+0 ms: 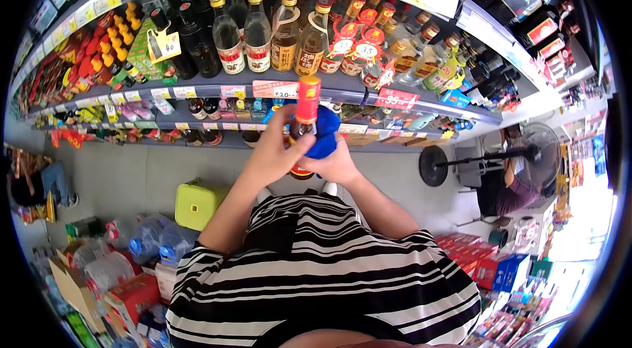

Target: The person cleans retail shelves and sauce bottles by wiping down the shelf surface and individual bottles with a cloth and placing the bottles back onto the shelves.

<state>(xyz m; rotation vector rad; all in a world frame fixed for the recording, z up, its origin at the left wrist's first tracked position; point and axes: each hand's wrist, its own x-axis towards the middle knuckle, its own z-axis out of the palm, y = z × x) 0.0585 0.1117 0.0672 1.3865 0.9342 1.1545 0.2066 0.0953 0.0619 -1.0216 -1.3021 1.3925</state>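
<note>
My left hand (280, 147) is closed round a dark glass bottle (303, 128) with a red and gold neck wrap. The bottle stands upright in front of the shelf, its top towards my head. In my right hand (337, 162) a bunched blue cloth (324, 132) is gripped against the bottle's side. Part of the bottle's body and its label are hidden behind my fingers and the cloth. Just beyond, clear bottles with gold caps (311, 45) stand in a row on the shelf.
Price tags line the shelf edge (230, 91). On the floor are a yellow-green stool (197, 206), large plastic water jugs (148, 236) and an open cardboard box (79, 282). A standing fan (530, 154) and a seated person (507, 193) are at the right; another person (56, 183) is far left.
</note>
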